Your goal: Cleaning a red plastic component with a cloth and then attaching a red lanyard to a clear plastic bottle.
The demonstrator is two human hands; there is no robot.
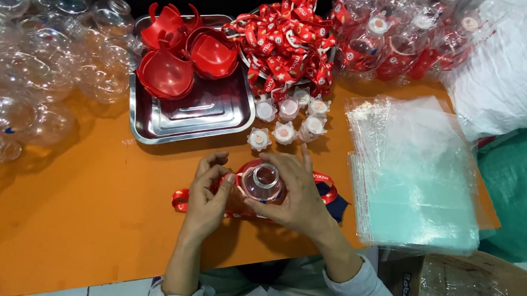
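Your right hand (299,194) is curled around a clear plastic bottle (261,182), fingers wrapped over its far side and thumb beneath, so the open mouth faces up toward you between both hands. Your left hand (208,196) closes in from the other side, fingertips pinched narrow on the red strap (182,200) where it meets the bottle's neck. The bottle sits low over the orange table (69,224), near its front edge, with the strap trailing out to either side beneath your hands.

Just beyond your fingers stands a cluster of small white caps (286,120). Behind those, a steel tray (192,112) holds red plastic cups (180,56), and beside it lies a heap of red straps (285,39). Empty clear bottles (31,76) are piled at the far left. To your right rests a stack of clear plastic bags (415,176), with bagged finished bottles (401,26) behind it.
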